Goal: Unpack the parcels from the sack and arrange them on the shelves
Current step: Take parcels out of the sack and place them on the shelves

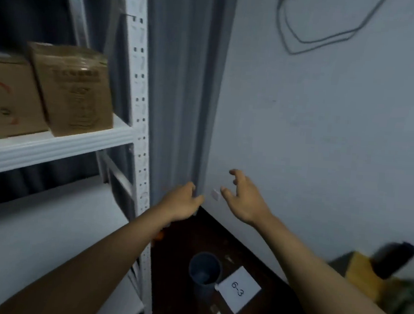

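Both bare arms are stretched forward toward the far corner of the room, and nothing is held in either hand. The left hand (pixel 182 202) is seen from the back, its fingers loosely bent in front of the grey curtain (pixel 184 85); how far they are spread cannot be told. The right hand (pixel 243 199) is raised just beside it, fingers apart and curled like a claw, close to the pale wall (pixel 327 129).

Two brown cardboard parcels are set on the white shelf (pixel 53 144) at the left – a taller box (pixel 73 89) standing near the shelf's right end, and a lower box (pixel 7 99) touching it on the left side, partly cut off by the frame edge. The shelf below them is seen as a bare white surface.

On the dark floor, near the foot of the shelf post (pixel 141 102), a grey cup-like bin (pixel 204 270) stands upright, and a white card marked "6-3" (pixel 239 289) lies just to its right. At the lower right edge a blurred heap of yellow and dark material (pixel 385 275) is seen – whether it is the sack cannot be told. A loose cable (pixel 309 38) hangs on the wall above.
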